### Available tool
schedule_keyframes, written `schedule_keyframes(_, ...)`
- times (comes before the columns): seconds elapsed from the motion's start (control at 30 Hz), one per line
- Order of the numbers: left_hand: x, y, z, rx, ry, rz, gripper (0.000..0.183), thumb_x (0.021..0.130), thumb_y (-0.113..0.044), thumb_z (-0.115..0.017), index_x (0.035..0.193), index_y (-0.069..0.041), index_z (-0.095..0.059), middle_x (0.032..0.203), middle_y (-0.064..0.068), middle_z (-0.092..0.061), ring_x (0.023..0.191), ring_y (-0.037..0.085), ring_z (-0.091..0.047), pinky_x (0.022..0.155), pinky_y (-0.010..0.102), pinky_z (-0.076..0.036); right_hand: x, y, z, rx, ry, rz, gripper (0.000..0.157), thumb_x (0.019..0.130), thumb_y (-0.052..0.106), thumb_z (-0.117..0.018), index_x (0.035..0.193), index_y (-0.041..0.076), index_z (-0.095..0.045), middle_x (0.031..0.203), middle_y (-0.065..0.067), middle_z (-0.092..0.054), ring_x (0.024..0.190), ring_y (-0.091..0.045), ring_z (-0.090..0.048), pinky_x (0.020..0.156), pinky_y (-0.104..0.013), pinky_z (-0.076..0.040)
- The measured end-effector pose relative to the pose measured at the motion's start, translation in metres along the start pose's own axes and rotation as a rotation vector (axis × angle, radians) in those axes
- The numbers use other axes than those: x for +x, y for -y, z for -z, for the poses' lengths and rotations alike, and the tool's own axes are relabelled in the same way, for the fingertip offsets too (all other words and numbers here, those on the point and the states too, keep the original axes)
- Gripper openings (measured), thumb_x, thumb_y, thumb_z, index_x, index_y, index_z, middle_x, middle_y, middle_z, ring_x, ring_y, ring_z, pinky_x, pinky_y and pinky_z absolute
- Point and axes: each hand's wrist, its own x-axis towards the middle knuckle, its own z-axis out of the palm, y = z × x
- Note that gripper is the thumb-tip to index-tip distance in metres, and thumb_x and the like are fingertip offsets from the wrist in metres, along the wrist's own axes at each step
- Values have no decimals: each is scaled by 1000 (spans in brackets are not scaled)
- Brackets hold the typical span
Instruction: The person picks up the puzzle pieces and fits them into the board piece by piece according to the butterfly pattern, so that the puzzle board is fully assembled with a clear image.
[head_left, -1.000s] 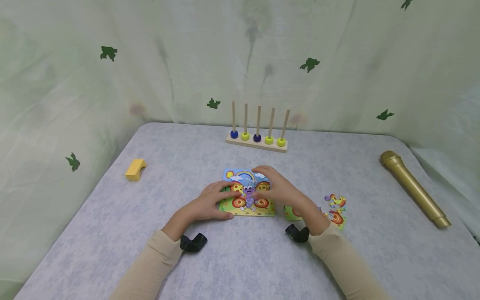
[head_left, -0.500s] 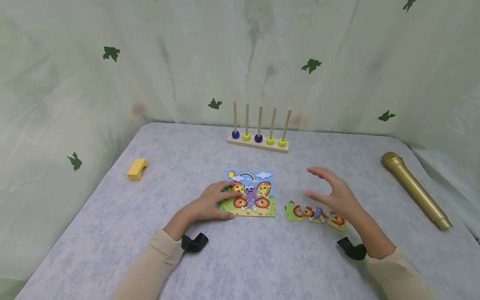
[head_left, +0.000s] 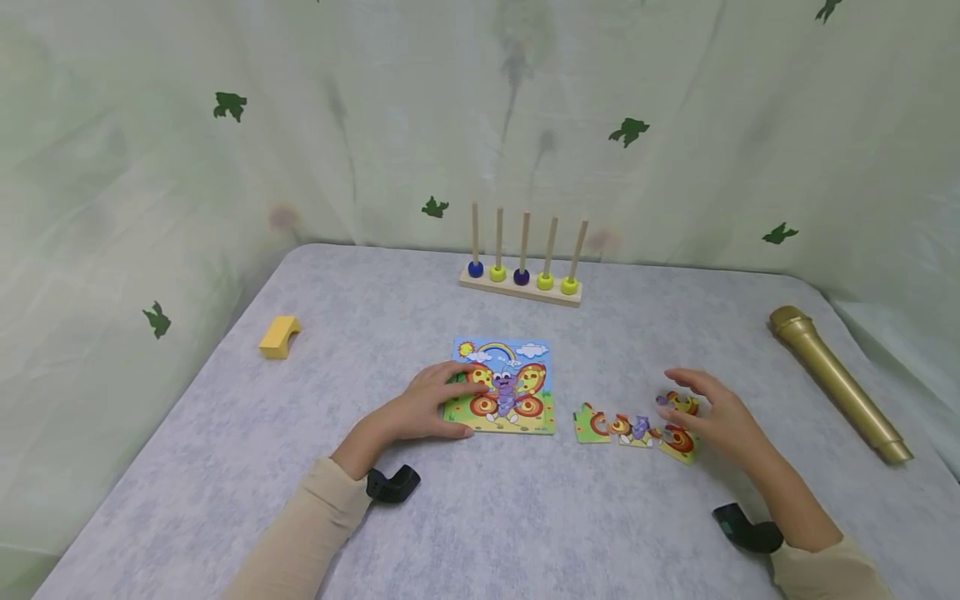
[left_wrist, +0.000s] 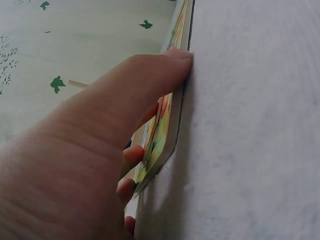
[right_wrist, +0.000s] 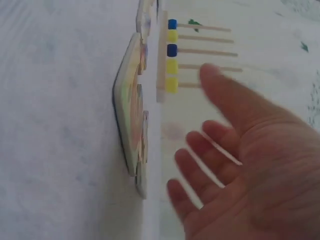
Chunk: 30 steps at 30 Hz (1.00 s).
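My left hand (head_left: 423, 404) rests on the left side of a butterfly picture puzzle board (head_left: 517, 417). Its thumb (left_wrist: 175, 62) lies along the board's near edge, while the other fingers spread over the picture. To the right, my right hand (head_left: 723, 421) hovers with thumb and fingers apart, holding nothing. Just by its fingers lies a yellow and red puzzle piece (head_left: 686, 404), partly hidden by the thumb. Nearer the person are a green piece with a red spiral (head_left: 591, 425), a purple body piece (head_left: 639, 429) and a red spiral corner piece (head_left: 678, 444).
Behind the puzzle stands a wooden peg rack (head_left: 517, 289) with blue and yellow beads on upright pegs. A yellow arch block (head_left: 279, 337) lies at the left. Along the right side lies a gold microphone (head_left: 840, 383). A pale curtain (head_left: 375, 125) hangs behind the table.
My right hand has left the puzzle board and moved right, now lower beside the yellow and red piece. My left hand has stayed on the board.
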Motion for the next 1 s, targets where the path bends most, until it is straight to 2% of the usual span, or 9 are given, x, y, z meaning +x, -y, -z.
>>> schedule_keyframes(0.17, -1, -1, 1, -7, 0, 8, 63, 76, -48, -65, 133, -28, -46, 143, 2, -25, 131, 26, -15, 103, 47, -12, 0, -15, 0, 1, 34, -5, 60, 80, 31, -67, 125, -2, -45, 124, -22, -45, 113, -38, -40, 91, -55, -30)
schedule_keyframes(0.37, 0, -2, 1, -3, 0, 2, 63, 76, -49, -65, 133, -28, -46, 143, 2, -25, 130, 26, -15, 103, 47, -12, 0, -27, -1, -44, 36, 15, 57, 81, 32, -67, 122, -3, -48, 122, -23, -45, 115, -39, -37, 93, -55, -27)
schedule_keyframes(0.57, 1, -1, 0, -4, 3, 1, 63, 76, -50, -64, 133, -29, -46, 143, 2, -24, 130, 26, -15, 103, 47, -13, 2, -28, 0, -90, 37, 27, 50, 80, 30, -69, 115, -3, -55, 115, -22, -48, 109, -39, -40, 91, -57, -28)
schedule_keyframes(0.8, 1, 0, 0, -7, -2, 5, 63, 76, -50, -64, 133, -29, -46, 144, 2, -24, 131, 26, -15, 103, 47, -12, 4, -29, -1, -117, 20, 55, 43, 79, 23, -70, 110, -4, -57, 109, -21, -52, 103, -37, -44, 87, -54, -33)
schedule_keyframes(1.0, 1, 0, -1, -4, -4, 5, 63, 76, -50, -65, 132, -29, -46, 143, 1, -24, 131, 26, -15, 103, 47, -12, 2, -23, 0, -110, -29, 24, 47, 82, 28, -67, 114, -4, -53, 111, -24, -52, 100, -36, -46, 82, -52, -37)
